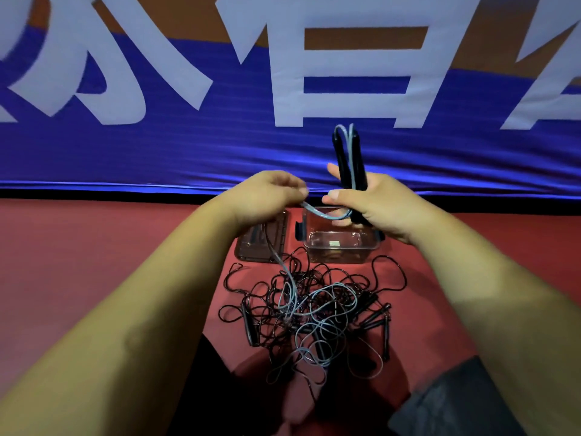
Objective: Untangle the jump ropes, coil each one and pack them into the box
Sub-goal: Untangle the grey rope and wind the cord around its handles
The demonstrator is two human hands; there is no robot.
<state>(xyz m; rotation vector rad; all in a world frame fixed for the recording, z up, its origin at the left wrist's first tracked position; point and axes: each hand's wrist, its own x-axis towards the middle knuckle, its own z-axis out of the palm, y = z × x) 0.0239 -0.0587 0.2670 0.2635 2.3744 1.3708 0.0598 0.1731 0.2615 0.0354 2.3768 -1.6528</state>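
Note:
My right hand (371, 206) grips two black handles (349, 165) upright, side by side, with a light blue cord looping over their tops. My left hand (267, 196) pinches the same blue cord (317, 214), which sags between both hands and trails down from the left hand into the pile. That pile (314, 309) is a tangle of thin black ropes, blue cord and several black handles on the red floor. Beyond it stands a clear plastic box (341, 247), open and with no rope inside.
The box's lid (261, 243) lies flat to the left of the box. A blue and orange banner (188, 146) with large white characters closes off the far side. Red floor (94, 247) stretches left and right. My dark-clothed legs (456, 404) show at the bottom.

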